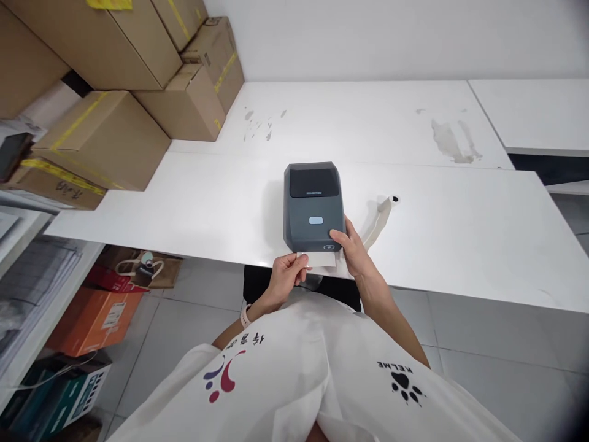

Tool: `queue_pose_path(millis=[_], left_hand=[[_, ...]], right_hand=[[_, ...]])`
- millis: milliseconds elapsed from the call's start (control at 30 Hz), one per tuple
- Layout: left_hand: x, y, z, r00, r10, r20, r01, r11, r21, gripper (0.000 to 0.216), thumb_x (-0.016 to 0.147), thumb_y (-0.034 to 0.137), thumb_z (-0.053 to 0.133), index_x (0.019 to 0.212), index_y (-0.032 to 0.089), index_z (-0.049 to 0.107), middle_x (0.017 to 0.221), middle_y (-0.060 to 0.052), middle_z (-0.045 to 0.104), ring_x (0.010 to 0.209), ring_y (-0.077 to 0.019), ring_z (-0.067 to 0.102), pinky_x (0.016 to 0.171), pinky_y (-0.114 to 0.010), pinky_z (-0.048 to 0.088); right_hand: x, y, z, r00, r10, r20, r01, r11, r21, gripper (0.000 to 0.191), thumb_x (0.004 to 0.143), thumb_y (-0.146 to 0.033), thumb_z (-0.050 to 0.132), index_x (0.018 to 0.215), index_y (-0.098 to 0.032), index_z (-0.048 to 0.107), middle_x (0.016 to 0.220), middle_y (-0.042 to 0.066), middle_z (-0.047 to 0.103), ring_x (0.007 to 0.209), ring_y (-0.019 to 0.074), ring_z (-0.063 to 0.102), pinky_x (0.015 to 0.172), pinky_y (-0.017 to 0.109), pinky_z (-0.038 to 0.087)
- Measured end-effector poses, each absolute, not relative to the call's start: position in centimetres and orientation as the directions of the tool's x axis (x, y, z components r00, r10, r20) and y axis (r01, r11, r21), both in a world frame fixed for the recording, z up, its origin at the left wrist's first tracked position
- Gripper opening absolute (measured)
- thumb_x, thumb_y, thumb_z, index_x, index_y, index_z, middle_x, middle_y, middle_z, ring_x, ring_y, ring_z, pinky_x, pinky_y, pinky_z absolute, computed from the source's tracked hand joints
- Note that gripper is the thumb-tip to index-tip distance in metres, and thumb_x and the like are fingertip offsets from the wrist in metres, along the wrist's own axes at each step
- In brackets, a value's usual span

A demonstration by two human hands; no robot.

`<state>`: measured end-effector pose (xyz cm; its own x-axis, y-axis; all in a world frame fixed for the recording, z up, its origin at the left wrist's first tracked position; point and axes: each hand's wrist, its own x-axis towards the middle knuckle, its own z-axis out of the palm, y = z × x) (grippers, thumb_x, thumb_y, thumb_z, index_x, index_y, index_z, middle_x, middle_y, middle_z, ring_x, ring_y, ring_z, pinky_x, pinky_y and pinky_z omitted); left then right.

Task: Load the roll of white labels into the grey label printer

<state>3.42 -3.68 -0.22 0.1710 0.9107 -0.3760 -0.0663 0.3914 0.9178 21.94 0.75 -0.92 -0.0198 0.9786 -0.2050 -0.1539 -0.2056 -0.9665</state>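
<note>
A dark grey label printer [301, 230] sits on the white table, its dark window facing up and a light button on its top. A white paper label [324, 259] sticks out of its front edge. My left hand [284, 279] pinches the left end of this label between thumb and fingers. On the printer's front right corner rests the thumb of my right hand [358, 252], while the fingers wrap down its right side, partly hidden. To the right lies a small white roll [391, 201] with a strip of paper [378, 224] trailing from it towards my right wrist.
Several cardboard boxes [105, 132] with yellow tape are stacked on the left of the white table [207, 202]. A phone [13, 153] rests on one box. Below, an orange box [99, 319] stands by the shelf [41, 307]. The table's front edge runs close to my body.
</note>
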Motion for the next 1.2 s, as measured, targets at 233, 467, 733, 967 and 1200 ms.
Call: queue_pose_path(millis=[233, 467, 733, 967, 1200], left_hand=[[2.1, -3.2, -0.8, 0.240, 0.926, -0.291, 0.100, 0.275, 0.956, 0.054, 0.086, 0.064, 0.066, 0.055, 0.020, 0.061, 0.054, -0.001, 0.063, 0.051, -0.0117, 0.052, 0.058, -0.029, 0.047], [0.2, -2.9, -1.6, -0.207, 0.976, -0.073, 0.138, 0.103, 0.985, 0.047, 0.096, 0.059, 0.055, 0.070, 0.021, 0.070, 0.065, -0.001, 0.066, 0.064, -0.0157, 0.060, 0.068, -0.031, 0.051], [1.6, -0.9, -0.3, -0.015, 0.999, -0.034, 0.104, 0.035, 0.994, 0.063, 0.104, 0.062, 0.038, 0.160, 0.035, 0.039, 0.176, 0.002, 0.026, 0.164, -0.0228, 0.019, 0.134, -0.041, 0.021], [1.4, -0.6, -0.9, -0.021, 1.000, -0.016, -0.005, 0.016, 1.000, 0.069, 0.104, 0.064, 0.029, 0.159, 0.025, 0.044, 0.172, -0.004, 0.036, 0.162, -0.0253, 0.028, 0.135, -0.042, 0.021], [1.7, -0.8, -1.9, -0.016, 1.000, 0.019, 0.016, -0.019, 1.000, 0.065, 0.104, 0.059, 0.038, 0.163, 0.032, 0.035, 0.177, 0.001, 0.021, 0.165, -0.0220, 0.013, 0.136, -0.041, 0.015]], right_hand=[[20.8, 2.8, 1.4, 0.155, 0.977, -0.150, 0.009, -0.153, -0.988, 0.115, 0.070, -0.055, 0.086, 0.165, -0.032, 0.027, 0.171, 0.006, 0.032, 0.157, 0.0345, 0.032, 0.128, 0.053, 0.032], [20.1, 3.9, 2.2, 0.178, 0.974, -0.142, 0.040, -0.151, -0.988, 0.113, 0.070, -0.046, 0.084, 0.165, -0.031, 0.025, 0.165, 0.009, 0.040, 0.149, 0.0344, 0.042, 0.123, 0.054, 0.040], [21.6, 1.4, 0.9, 0.096, 0.994, -0.048, 0.070, -0.055, -0.996, 0.089, 0.086, -0.065, 0.071, 0.162, -0.044, 0.032, 0.174, -0.005, 0.028, 0.163, 0.0280, 0.021, 0.133, 0.054, 0.021], [22.4, -0.1, -0.2, 0.110, 0.994, 0.002, -0.014, 0.004, -1.000, 0.073, 0.096, -0.077, 0.046, 0.160, -0.041, 0.040, 0.171, -0.008, 0.035, 0.162, 0.0217, 0.025, 0.136, 0.049, 0.016], [21.0, -0.7, -2.3, 0.203, 0.979, -0.027, -0.082, -0.011, -0.997, 0.071, 0.099, -0.072, 0.042, 0.161, -0.038, 0.037, 0.172, -0.008, 0.033, 0.162, 0.0199, 0.025, 0.135, 0.046, 0.018]])
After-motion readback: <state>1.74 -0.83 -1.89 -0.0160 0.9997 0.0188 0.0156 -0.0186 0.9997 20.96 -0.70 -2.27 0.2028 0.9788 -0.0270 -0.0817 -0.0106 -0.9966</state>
